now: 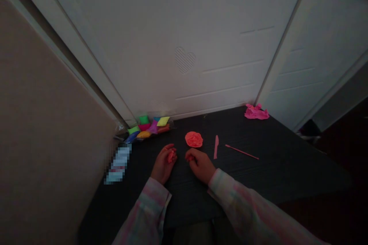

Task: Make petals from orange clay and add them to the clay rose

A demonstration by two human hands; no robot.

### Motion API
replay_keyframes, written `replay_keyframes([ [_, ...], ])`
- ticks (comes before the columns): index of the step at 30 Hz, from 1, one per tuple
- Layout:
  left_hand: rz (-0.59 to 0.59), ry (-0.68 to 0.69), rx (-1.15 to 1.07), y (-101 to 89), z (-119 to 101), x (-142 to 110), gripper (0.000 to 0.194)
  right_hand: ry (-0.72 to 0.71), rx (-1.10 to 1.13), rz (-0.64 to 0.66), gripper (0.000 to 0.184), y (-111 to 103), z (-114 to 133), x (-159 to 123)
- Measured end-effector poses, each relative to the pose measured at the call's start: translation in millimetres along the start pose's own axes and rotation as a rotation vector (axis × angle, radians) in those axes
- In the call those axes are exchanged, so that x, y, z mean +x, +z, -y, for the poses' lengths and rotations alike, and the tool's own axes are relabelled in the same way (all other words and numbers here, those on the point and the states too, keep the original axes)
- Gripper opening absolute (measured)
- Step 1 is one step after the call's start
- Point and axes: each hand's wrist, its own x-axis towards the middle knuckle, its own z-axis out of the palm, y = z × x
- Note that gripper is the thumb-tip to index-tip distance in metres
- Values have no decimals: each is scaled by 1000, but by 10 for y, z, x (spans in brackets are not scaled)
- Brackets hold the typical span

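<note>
On a dark table [273, 168] my left hand [164, 162] rests with its fingers curled round a small piece of orange-red clay [171, 155]. My right hand [201, 164] lies a little to the right, its fingertips pinched on another small orange-red clay bit [188, 157]. Just beyond the hands lies a round, ruffled orange clay shape [194, 139]. A pink plastic clay knife [216, 146] lies right of that shape, and a thin pink stick tool [242, 152] lies further right.
A clear bag of several coloured clay packs [149, 126] sits at the table's back left. A crumpled pink wrapper [256, 112] lies at the back right by the white panelled wall. A beige panel stands close on the left. The table's right edge drops off into darkness.
</note>
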Motion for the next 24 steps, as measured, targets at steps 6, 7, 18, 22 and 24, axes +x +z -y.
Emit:
replay_keyframes([
  [6, -127, 172, 167, -40, 19, 43, 14, 10, 26, 54, 27, 5, 4, -15],
  [7, -168, 226, 214, -58, 31, 57, 15, 9, 27, 59, 27, 5, 4, -16],
  [18, -357, 676, 1000, -157, -14, 111, 28, -76, 5, -29, 24, -10, -14, 5],
  [22, -295, 680, 1199, -188, 14, 144, 23, -96, 9, -145, 27, -39, -16, 31],
  [24, -283, 675, 1263, -201, 39, 153, 25, -81, 10, -213, 28, -60, -12, 50],
])
